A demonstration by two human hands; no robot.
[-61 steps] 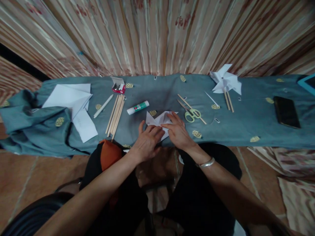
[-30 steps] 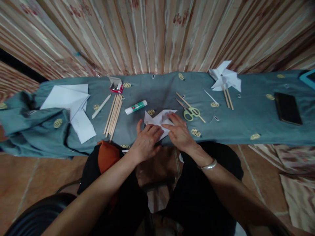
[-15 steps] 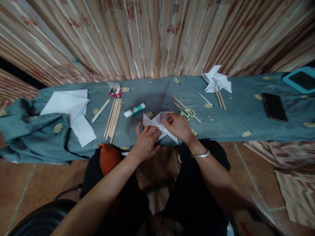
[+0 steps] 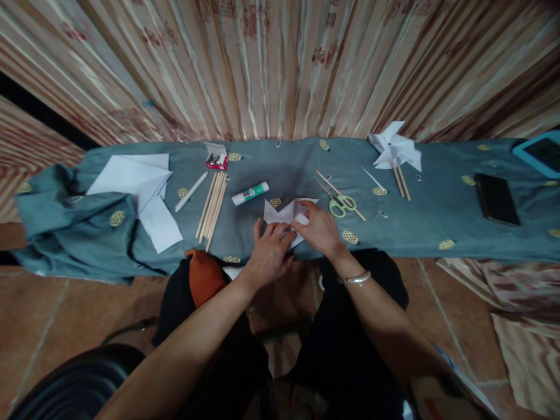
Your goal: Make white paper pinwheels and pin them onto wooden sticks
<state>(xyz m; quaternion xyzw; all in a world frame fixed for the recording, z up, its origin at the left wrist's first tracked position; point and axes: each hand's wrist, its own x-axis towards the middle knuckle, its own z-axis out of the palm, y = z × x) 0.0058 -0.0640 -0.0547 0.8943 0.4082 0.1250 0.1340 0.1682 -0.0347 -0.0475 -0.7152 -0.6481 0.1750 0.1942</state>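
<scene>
A folded white paper piece (image 4: 284,213) lies near the front edge of a table draped in blue-grey cloth (image 4: 429,201). My left hand (image 4: 269,254) presses down on its near left part, fingers bent over the paper. My right hand (image 4: 321,230) pinches a fold of the same paper on its right side. A silver bangle (image 4: 356,279) circles my right wrist. A glue stick (image 4: 250,193) lies just beyond the paper to the left, and green-handled scissors (image 4: 342,203) lie just to the right over a wooden stick.
A bundle of wooden sticks (image 4: 212,205), a white pencil (image 4: 191,191), a red pin box (image 4: 217,160) and white paper sheets (image 4: 140,186) lie at the left. A finished white pinwheel (image 4: 395,150), a black phone (image 4: 496,199) and a blue-cased tablet (image 4: 540,153) sit at the right. Striped curtains hang behind.
My right hand went from lying flat on the paper to lifting and pinching a fold, then lowering it again. My left hand kept pressing the paper. The view shifted slightly.
</scene>
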